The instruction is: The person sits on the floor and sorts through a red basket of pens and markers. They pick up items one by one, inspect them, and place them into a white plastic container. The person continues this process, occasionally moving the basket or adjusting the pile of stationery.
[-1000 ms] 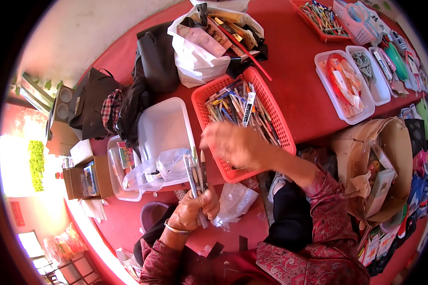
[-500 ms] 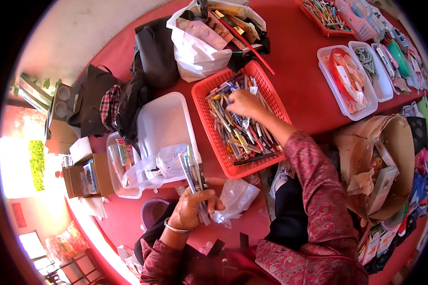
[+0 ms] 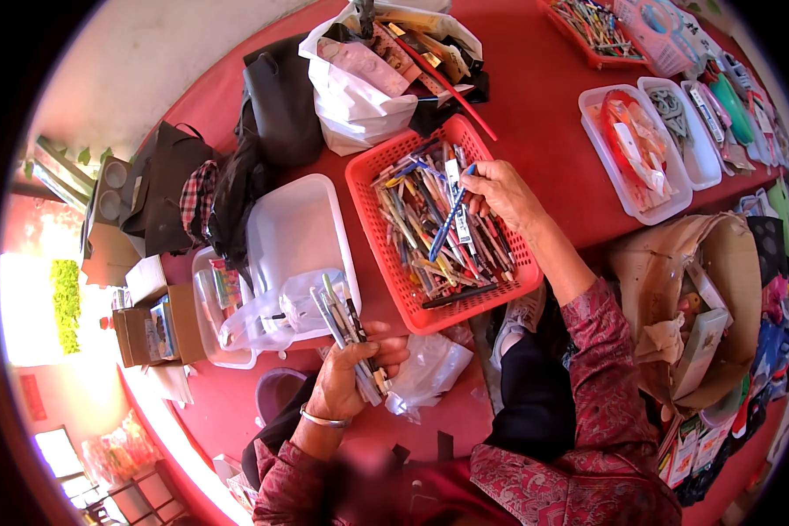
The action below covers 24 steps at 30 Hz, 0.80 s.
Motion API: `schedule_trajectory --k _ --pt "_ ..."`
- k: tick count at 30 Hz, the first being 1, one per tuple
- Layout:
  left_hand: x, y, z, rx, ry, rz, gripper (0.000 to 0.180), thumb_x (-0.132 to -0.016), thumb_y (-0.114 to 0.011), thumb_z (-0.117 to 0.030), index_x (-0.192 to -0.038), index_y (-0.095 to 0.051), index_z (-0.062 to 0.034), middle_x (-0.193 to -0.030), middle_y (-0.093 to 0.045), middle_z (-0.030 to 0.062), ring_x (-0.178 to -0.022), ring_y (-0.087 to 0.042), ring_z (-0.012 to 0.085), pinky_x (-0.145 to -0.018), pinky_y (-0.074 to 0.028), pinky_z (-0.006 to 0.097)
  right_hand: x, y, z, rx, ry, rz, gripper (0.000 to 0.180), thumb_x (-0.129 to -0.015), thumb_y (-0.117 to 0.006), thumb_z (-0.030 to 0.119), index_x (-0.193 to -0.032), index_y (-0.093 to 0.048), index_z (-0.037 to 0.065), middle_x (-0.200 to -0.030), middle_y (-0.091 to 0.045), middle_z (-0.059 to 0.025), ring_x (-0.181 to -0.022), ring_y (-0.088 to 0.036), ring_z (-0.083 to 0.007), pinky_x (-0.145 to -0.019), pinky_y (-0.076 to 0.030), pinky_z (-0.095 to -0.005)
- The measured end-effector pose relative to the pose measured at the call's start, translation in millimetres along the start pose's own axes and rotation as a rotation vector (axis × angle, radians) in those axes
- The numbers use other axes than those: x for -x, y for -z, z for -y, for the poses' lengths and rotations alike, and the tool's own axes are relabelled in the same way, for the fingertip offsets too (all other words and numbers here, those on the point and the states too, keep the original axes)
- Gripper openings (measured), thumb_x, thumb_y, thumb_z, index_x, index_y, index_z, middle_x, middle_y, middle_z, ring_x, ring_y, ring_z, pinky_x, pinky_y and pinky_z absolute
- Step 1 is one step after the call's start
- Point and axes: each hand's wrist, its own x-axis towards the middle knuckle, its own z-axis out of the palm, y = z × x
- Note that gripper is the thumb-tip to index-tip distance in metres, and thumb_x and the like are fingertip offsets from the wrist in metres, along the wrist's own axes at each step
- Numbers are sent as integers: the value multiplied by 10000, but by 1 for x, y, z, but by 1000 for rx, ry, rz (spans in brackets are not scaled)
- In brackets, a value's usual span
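Red table [image 3: 535,96] – white bags [image 3: 359,96], clear trays [image 3: 640,206] flank pen basket [image 3: 373,188].

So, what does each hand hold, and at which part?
The left hand grips a bundle of pens at their lower ends. The right hand pinches a blue pen at its upper end.

— What packaging do we see on the red table?

— At the top we have a white plastic bag [image 3: 359,101], open and stuffed with flat packs. Right of it, two clear lidded tubs [image 3: 633,153] hold orange-wrapped goods. By our left hand [image 3: 346,377] lies a crumpled clear bag [image 3: 425,373].

— And labels?

— We notice a white paper tag [image 3: 453,175] on a pen in the red basket [image 3: 438,223], just beside our right hand [image 3: 500,188]. Small boxed packs [image 3: 162,320] stand at the far left.
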Motion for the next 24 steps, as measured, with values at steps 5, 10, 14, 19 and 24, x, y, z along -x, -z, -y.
schedule_trajectory --k 5,10,14,19,24 --pt "-5 -2 4 -113 -85 22 432 -777 -496 -34 -1197 -410 20 -1118 -536 228 -948 -590 283 -769 -510 342 40 -48 36 -115 -120 298 199 -831 -546 170 -781 -584 -18 -665 -582 -55 -506 -547 -97 -443 -436 -217" --pt "1 -7 9 -88 36 181 403 -834 -502 -83 -1213 -415 23 -1102 -547 210 -960 -582 275 -796 -496 338 64 -109 29 -51 -132 456 188 -811 -610 142 -732 -563 -22 -617 -570 -47 -484 -554 -98 -431 -439 -206" --pt "1 4 16 -114 30 250 265 -875 -512 -165 -1076 -487 6 -869 -587 112 -785 -583 204 -727 -490 327 67 -118 21 8 -8 446 257 -803 -621 217 -745 -579 -30 -613 -572 -57 -521 -544 -103 -475 -437 -237" --pt "12 -7 10 -111 -35 346 171 -864 -532 -162 -960 -514 -22 -726 -547 77 -700 -557 209 -707 -469 358 66 -110 28 -339 -197 531 437 -826 -577 402 -980 -535 -5 -829 -596 -72 -717 -569 -114 -618 -448 -237" --pt "40 -17 7 -113 -96 525 229 -843 -564 -235 -835 -517 -11 -673 -550 105 -662 -573 248 -652 -478 368 104 -141 85 -502 -107 934 396 -815 -600 271 -1082 -516 -9 -993 -578 -132 -941 -539 -182 -840 -409 -300"
